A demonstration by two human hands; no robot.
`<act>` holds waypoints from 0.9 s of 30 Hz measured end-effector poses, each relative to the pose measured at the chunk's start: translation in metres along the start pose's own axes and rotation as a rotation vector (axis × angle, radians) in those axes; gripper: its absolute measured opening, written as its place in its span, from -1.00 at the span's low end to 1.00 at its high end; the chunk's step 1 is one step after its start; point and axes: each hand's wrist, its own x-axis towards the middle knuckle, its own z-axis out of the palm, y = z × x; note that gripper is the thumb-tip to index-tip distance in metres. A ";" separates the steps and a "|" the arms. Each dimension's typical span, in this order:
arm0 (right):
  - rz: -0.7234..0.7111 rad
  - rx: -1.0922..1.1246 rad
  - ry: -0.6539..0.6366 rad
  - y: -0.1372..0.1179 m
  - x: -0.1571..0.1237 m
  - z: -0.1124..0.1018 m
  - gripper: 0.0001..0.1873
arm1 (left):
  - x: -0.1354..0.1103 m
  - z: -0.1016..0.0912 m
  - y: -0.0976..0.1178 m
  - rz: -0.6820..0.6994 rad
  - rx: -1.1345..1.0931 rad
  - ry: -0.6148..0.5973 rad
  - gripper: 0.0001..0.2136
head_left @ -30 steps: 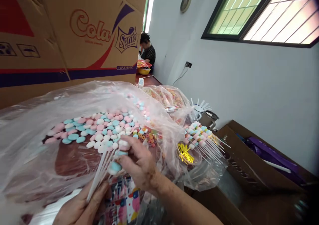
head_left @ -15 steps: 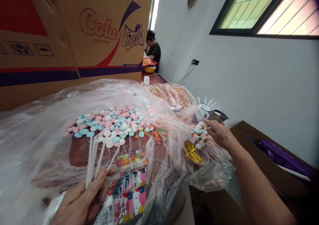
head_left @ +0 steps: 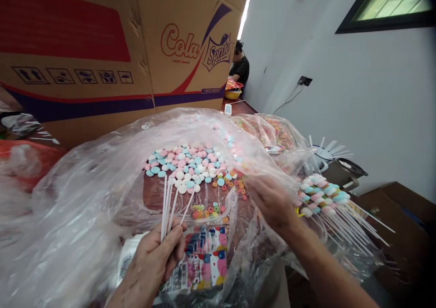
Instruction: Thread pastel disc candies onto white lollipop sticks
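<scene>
My left hand [head_left: 155, 258] is closed around several thin white sticks [head_left: 166, 203] that point upward. My right hand [head_left: 272, 203] reaches leftward over the clear plastic and is blurred; whether its fingers grip anything is unclear. Near its fingertips are small coloured candy rings [head_left: 240, 187]. Pink, blue and white candy discs [head_left: 185, 165] lie in a heap beyond the sticks. More rings [head_left: 211, 211] sit closer to me, above colourful printed wrappers [head_left: 207, 262]. Right of my right hand, finished-looking candy skewers [head_left: 322, 194] are piled, their white sticks fanning toward me.
Crumpled clear plastic [head_left: 98, 171] spreads over the table. A large cardboard box [head_left: 143, 35] blocks the back left. Bagged candy [head_left: 282, 133], a cup holding white sticks [head_left: 320, 153] and a dark-rimmed pot [head_left: 344, 171] stand right. A co-worker [head_left: 241, 67] sits far back.
My right hand has moved left from the skewer pile to above the plastic by the candy rings. The view has turned left. My left hand still grips the sticks.
</scene>
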 end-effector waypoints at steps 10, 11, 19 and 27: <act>0.245 -0.366 -0.504 -0.011 0.027 0.049 -0.71 | -0.001 -0.015 -0.005 -0.032 0.030 0.053 -0.60; 0.239 -0.372 -0.490 -0.012 0.027 0.050 -0.72 | -0.001 -0.013 -0.006 -0.032 0.030 0.049 -0.61; 0.046 -0.349 -0.383 -0.025 0.029 0.081 -0.76 | -0.002 -0.005 -0.006 -0.002 0.042 0.036 -0.69; 0.060 -0.205 -0.432 -0.037 0.018 0.086 -0.71 | 0.000 -0.012 -0.007 -0.010 0.025 0.040 -0.64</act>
